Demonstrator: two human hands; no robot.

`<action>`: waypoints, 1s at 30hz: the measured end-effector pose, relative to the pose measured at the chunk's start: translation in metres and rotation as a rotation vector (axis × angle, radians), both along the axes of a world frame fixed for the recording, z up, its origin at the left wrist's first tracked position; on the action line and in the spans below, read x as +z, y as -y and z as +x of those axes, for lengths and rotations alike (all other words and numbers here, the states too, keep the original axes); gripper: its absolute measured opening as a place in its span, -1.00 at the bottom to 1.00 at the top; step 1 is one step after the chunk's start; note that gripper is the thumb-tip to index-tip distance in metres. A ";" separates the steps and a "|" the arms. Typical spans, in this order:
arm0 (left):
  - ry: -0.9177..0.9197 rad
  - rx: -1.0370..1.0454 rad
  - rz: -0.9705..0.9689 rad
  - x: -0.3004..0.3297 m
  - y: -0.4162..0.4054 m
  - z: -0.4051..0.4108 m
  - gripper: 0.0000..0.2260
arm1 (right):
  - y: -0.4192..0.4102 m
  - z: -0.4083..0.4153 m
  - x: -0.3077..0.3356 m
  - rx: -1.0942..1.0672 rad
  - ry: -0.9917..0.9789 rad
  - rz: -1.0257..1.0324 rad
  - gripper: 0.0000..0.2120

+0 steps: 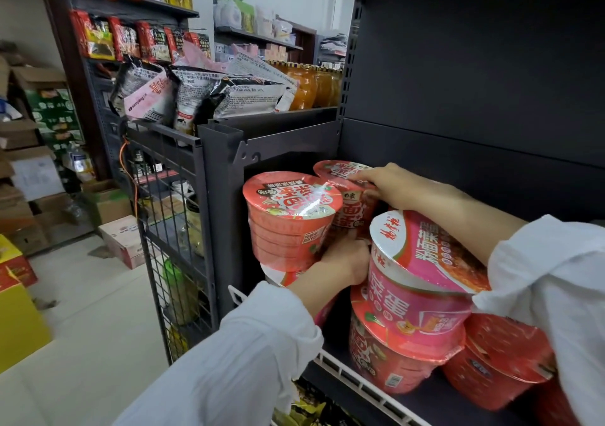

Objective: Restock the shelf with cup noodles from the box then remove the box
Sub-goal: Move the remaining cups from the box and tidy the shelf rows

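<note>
Your left hand (pixel 343 258) and right hand (pixel 386 186) | fingers curled around rear cup noodles (pixel 350 193) | seating it against shelf (pixel 458 150) back

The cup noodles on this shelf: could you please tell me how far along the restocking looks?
Done: several cups already sit stacked on the shelf, including a pink cup on top of a red one. In hand: the left hand and right hand are both on a rear cup beside the front-left cup. Left: the supply box is not in view, so remaining stock and box removal cannot be judged.
</note>
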State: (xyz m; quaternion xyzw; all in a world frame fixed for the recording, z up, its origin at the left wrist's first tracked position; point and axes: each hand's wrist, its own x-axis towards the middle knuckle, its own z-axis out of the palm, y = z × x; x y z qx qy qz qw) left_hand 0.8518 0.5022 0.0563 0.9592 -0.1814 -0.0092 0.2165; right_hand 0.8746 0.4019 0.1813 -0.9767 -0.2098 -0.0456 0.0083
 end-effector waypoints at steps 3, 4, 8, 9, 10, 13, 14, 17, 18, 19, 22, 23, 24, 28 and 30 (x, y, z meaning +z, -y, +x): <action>-0.076 -0.019 -0.037 0.014 -0.003 -0.011 -0.70 | -0.006 -0.002 0.000 0.009 -0.024 -0.019 -0.64; -0.089 -0.038 -0.065 0.019 -0.006 -0.016 -0.70 | -0.006 -0.005 0.002 -0.008 -0.020 -0.034 -0.61; 0.017 -0.059 -0.039 0.028 -0.023 -0.028 -0.61 | 0.001 -0.013 0.004 -0.076 0.025 -0.093 -0.57; 0.055 -0.061 -0.019 0.028 -0.028 -0.031 -0.62 | 0.002 -0.014 0.003 -0.080 0.033 -0.090 -0.58; 0.066 -0.078 -0.005 0.027 -0.034 -0.033 -0.66 | 0.001 -0.014 0.001 -0.087 0.033 -0.084 -0.61; -0.015 -0.150 0.090 0.018 -0.049 -0.038 -0.75 | -0.010 -0.020 -0.001 -0.115 0.067 -0.090 -0.72; -0.037 -0.171 0.115 0.017 -0.054 -0.041 -0.74 | -0.015 -0.024 0.001 -0.085 0.079 -0.095 -0.74; -0.051 -0.206 0.158 0.017 -0.065 -0.042 -0.72 | -0.029 -0.036 0.004 0.004 -0.034 -0.157 -0.85; -0.053 -0.208 0.163 0.018 -0.067 -0.042 -0.71 | -0.031 -0.038 0.005 -0.021 -0.125 -0.182 -0.82; -0.050 -0.216 0.159 0.018 -0.068 -0.042 -0.71 | -0.033 -0.040 0.006 -0.068 -0.221 -0.202 -0.77; -0.049 -0.226 0.167 0.019 -0.069 -0.043 -0.74 | -0.029 -0.042 0.010 -0.180 -0.341 -0.184 -0.71; -0.044 -0.223 0.182 0.019 -0.068 -0.042 -0.74 | -0.027 -0.043 0.011 -0.189 -0.340 -0.160 -0.72; -0.037 -0.213 0.193 0.019 -0.066 -0.043 -0.75 | -0.026 -0.044 0.011 -0.189 -0.332 -0.137 -0.73; 0.132 -0.139 0.188 0.020 -0.048 -0.044 -0.71 | -0.026 -0.040 0.007 -0.103 -0.089 -0.093 -0.81; 0.197 -0.094 0.190 0.021 -0.034 -0.039 -0.66 | -0.022 -0.034 0.002 -0.098 0.094 -0.084 -0.77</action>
